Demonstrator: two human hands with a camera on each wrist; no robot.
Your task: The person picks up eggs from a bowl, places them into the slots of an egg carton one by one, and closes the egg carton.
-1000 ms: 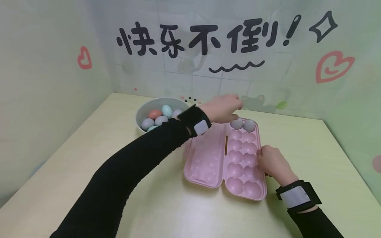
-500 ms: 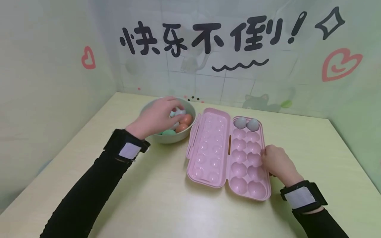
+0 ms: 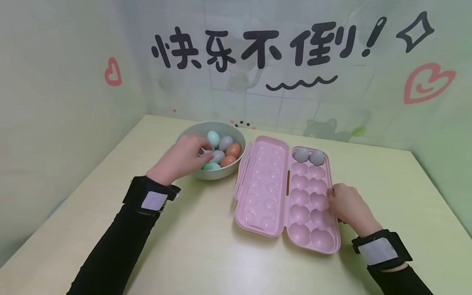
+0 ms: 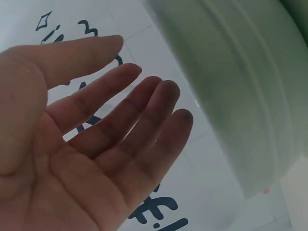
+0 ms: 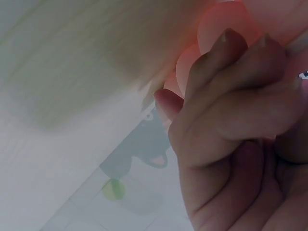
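My left hand (image 3: 184, 157) reaches over the near left rim of a pale grey-green bowl (image 3: 215, 175). In the left wrist view its fingers are loosely bent, with nothing between them, beside the bowl's outer wall (image 4: 226, 96). Blue, grey, green and brown eggs (image 3: 233, 150) lie inside the bowl; the hand covers some of them. An opened pink egg carton (image 3: 300, 213) lies to the right, with two grey eggs (image 3: 309, 156) in its far end cups. My right hand (image 3: 350, 209) grips the carton's right edge, and its curled fingers (image 5: 231, 62) lie against the cups' underside.
The carton's lid (image 3: 259, 192) is folded flat to the left, close to the bowl. All stands on a pale wooden table (image 3: 206, 246). Behind rises a printed back wall (image 3: 228, 94) with black lettering, and side walls flank the table.
My left hand has moved left from above the carton's far end to the bowl, then drawn back slightly toward its near left rim. The right hand keeps its place on the carton edge.
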